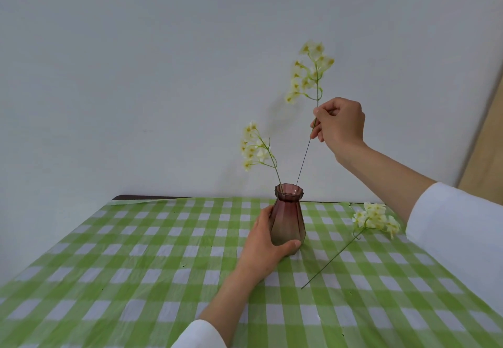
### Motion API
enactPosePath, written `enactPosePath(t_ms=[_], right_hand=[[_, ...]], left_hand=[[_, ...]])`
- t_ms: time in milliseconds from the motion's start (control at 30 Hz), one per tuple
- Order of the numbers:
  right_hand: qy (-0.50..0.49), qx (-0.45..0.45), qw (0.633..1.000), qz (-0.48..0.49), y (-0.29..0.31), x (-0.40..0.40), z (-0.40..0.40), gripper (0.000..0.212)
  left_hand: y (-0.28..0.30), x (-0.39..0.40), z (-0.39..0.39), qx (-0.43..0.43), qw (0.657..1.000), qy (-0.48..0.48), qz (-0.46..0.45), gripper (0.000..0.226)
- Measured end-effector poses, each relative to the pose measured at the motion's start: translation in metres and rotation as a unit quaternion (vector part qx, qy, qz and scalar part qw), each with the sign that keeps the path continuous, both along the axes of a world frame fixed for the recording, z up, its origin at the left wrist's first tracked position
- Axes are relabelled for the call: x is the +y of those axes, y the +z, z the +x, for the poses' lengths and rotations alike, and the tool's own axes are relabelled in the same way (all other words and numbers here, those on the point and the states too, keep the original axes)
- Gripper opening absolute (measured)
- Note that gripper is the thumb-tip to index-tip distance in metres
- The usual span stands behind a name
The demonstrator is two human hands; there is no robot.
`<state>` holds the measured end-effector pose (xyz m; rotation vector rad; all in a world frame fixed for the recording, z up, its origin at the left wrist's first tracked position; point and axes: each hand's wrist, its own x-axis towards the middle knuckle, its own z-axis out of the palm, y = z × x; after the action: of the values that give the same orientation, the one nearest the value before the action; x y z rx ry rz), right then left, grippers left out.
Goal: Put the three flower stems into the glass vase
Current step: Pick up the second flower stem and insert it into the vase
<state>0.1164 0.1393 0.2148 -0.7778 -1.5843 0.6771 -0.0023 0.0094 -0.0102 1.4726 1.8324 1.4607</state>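
Note:
A purple-tinted glass vase [288,217] stands upright on the checked tablecloth, and my left hand [265,247] is wrapped around its lower body. One pale yellow flower stem [255,149] stands in the vase, leaning left. My right hand [339,126] pinches a second flower stem [310,75] above and to the right of the vase; its thin lower end hangs just over the vase's mouth. A third flower stem [374,218] lies flat on the table to the vase's right.
The table carries a green and white checked cloth [136,266]. A plain white wall [163,75] rises right behind the table's far edge. A wooden strip [487,157] runs along the right side.

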Motion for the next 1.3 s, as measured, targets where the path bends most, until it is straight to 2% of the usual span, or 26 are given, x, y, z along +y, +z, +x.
enactPosePath(t_ms=[733,967,1300], right_hand=[[0.03,-0.053,0.997,-0.056,-0.06,-0.003,-0.009,0.011],[0.041,-0.073,0.994,-0.072,-0.079,-0.005,-0.006,0.023],[0.024,-0.105,0.992,-0.07,-0.096,-0.012,-0.001,0.016]], left_hand=[[-0.001,0.001,-0.001,-0.001,1.0,-0.001,-0.001,0.098],[-0.001,0.002,-0.001,-0.003,1.0,-0.003,0.001,0.097],[-0.002,0.003,-0.001,0.001,1.0,-0.001,0.0,0.097]])
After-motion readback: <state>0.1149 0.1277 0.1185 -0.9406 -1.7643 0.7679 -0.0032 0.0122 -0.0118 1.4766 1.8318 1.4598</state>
